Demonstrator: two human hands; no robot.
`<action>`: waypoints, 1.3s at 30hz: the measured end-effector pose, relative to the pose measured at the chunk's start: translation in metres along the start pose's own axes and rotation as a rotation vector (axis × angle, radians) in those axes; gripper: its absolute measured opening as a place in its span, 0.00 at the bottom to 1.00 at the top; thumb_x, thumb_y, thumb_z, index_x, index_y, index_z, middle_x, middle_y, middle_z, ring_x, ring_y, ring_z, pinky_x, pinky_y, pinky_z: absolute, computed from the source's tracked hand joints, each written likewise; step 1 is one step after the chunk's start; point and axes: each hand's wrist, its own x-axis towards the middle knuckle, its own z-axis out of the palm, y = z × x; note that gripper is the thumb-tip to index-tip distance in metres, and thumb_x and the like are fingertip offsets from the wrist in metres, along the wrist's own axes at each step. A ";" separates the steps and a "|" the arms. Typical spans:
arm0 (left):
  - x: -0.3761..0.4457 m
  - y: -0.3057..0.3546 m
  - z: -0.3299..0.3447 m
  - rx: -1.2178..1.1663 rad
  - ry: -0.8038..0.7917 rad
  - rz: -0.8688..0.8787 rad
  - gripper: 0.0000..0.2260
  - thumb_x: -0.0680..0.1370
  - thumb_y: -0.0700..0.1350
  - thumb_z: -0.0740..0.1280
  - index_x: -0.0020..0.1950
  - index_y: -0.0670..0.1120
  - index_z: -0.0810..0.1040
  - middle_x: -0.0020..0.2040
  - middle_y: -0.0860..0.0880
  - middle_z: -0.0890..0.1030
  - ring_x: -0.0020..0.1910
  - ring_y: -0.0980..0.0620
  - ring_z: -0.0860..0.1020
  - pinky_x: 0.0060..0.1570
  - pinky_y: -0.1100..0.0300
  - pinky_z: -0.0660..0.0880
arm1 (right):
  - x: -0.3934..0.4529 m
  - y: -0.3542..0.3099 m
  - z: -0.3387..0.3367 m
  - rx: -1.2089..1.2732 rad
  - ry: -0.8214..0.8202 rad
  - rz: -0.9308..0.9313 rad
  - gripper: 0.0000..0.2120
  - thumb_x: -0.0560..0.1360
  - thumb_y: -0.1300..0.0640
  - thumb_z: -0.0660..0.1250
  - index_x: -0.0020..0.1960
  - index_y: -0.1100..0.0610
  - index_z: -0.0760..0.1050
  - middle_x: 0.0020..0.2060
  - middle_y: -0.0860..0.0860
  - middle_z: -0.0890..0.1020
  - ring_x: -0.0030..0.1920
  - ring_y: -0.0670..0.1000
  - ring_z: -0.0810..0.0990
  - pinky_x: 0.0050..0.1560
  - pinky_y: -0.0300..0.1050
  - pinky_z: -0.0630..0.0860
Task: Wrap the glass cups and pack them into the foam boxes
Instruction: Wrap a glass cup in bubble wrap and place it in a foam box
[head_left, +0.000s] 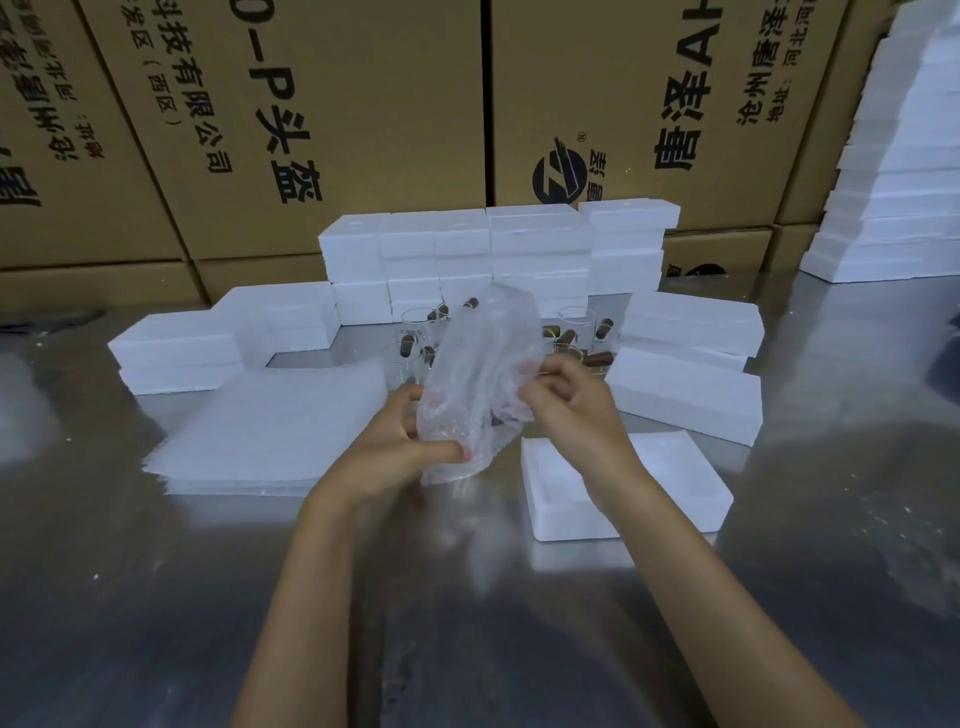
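1. Above the metal table (156, 597), your left hand (395, 441) and right hand (566, 400) both curled round one bubble-wrap bundle (472, 384); a dark handle showed through the film, so a glass cup lay inside, though its outline was blurred.
2. Just right of the bundle, one open foam box (675, 499) lay near the table's middle, its cavity facing up, your right forearm crossing over its left side.
3. Left of your hands, one stack of flat wrap sheets (270, 431) lay with its near edge toward you.
4. Behind the bundle stood unwrapped glass cups (576, 332) with brown handles; the count could not be told.
5. Closed foam boxes (488, 244) walled the back, with cartons (332, 104) behind them.
6. Bare tabletop lay open nearest you.
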 end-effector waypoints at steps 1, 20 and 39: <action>0.000 0.000 0.001 0.056 0.020 -0.018 0.32 0.64 0.42 0.81 0.64 0.50 0.72 0.57 0.50 0.82 0.54 0.52 0.83 0.55 0.54 0.80 | 0.002 -0.001 0.004 -0.057 -0.049 0.002 0.09 0.74 0.58 0.69 0.53 0.49 0.77 0.45 0.48 0.83 0.45 0.46 0.82 0.42 0.34 0.76; 0.010 -0.007 0.003 0.349 0.174 0.188 0.06 0.74 0.31 0.66 0.48 0.37 0.82 0.45 0.35 0.81 0.41 0.51 0.74 0.42 0.60 0.70 | 0.005 0.018 0.024 -0.833 -0.324 -0.371 0.11 0.75 0.56 0.64 0.53 0.53 0.82 0.51 0.47 0.77 0.55 0.50 0.69 0.59 0.46 0.69; 0.006 -0.005 -0.004 0.485 0.109 0.120 0.11 0.76 0.42 0.69 0.35 0.54 0.80 0.40 0.51 0.82 0.36 0.54 0.76 0.38 0.60 0.70 | -0.013 0.014 0.033 -0.786 -0.250 -0.494 0.18 0.69 0.65 0.59 0.51 0.54 0.83 0.50 0.49 0.84 0.57 0.52 0.76 0.63 0.52 0.69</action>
